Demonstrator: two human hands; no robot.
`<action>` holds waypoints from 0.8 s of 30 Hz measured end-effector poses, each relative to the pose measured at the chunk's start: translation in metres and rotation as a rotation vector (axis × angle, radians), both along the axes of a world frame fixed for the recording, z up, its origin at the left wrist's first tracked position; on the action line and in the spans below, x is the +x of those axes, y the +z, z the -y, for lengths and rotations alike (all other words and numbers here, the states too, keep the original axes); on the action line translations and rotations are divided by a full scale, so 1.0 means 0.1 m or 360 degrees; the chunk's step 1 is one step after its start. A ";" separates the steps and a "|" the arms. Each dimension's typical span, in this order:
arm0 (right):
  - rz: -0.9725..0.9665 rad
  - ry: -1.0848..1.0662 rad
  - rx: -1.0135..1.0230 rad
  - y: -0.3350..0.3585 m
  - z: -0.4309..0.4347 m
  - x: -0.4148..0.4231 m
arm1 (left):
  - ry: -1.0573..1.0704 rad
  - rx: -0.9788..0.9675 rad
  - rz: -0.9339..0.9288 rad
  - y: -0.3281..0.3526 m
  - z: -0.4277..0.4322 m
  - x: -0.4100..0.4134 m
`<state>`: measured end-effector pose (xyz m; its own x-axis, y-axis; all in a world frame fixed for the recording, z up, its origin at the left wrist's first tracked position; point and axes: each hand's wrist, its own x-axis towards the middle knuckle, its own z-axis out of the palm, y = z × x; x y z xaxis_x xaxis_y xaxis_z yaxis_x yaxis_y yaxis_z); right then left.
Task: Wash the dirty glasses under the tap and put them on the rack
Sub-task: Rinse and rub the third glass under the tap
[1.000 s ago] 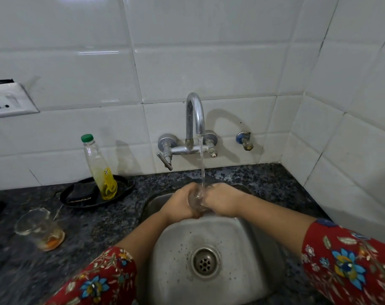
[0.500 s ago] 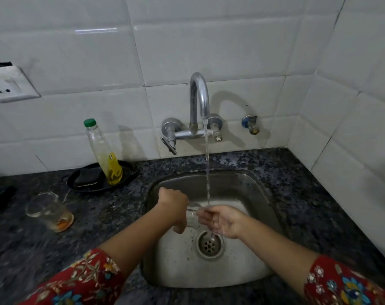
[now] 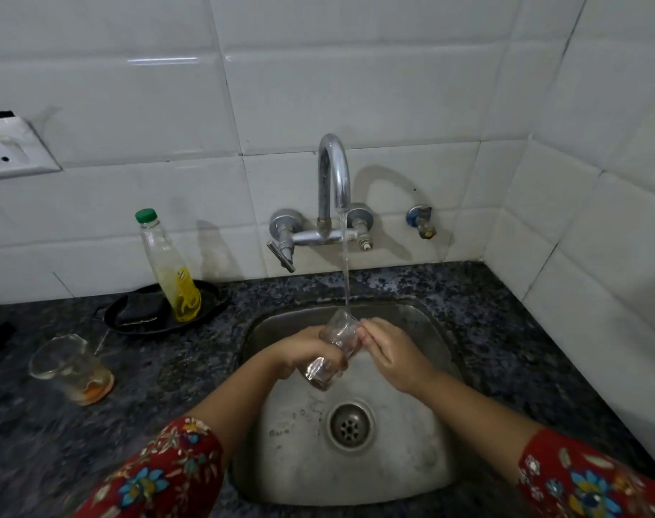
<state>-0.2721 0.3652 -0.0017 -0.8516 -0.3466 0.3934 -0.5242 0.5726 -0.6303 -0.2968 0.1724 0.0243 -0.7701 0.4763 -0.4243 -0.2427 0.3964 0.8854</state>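
A clear glass [image 3: 333, 347] is tilted over the steel sink [image 3: 423, 476], its mouth up toward the stream from the chrome tap [image 3: 331, 188]. My left hand [image 3: 303, 353] grips the glass around its lower body. My right hand [image 3: 389, 349] touches the glass near its rim with its fingertips; the fingers look fairly straight. Water runs onto the rim. A second glass [image 3: 70, 368] with orange dregs stands on the dark counter at the left, apart from both hands. No rack is in view.
A bottle of yellow liquid with a green cap [image 3: 171, 271] stands in a black dish [image 3: 131, 315] with a dark scrubber, left of the sink. A wall socket [image 3: 10, 149] is at the far left. White tiled walls close in behind and at right.
The glass has risen and tilted up under the stream. My right hand moved from cupped under the water to the glass's rim. The camera has dipped slightly.
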 end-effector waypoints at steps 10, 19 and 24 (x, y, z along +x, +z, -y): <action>0.0021 -0.0286 0.0180 0.59 0.45 -0.29 | 0.0196 -0.0012 -0.0684 0.11 -0.16 -0.06; 0.0278 -0.0422 0.0275 0.64 0.46 -0.38 | 0.0470 -0.0646 -0.1040 0.16 -0.36 -0.05; 0.0173 -0.0288 -0.0154 0.59 0.37 -0.27 | 0.0120 0.0421 -0.0248 0.23 -0.12 -0.09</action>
<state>-0.2992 0.3281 0.0570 -0.9356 -0.1493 0.3200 -0.3445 0.5854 -0.7339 -0.3060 0.1849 0.0473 -0.8536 0.4934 -0.1672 -0.1158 0.1331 0.9843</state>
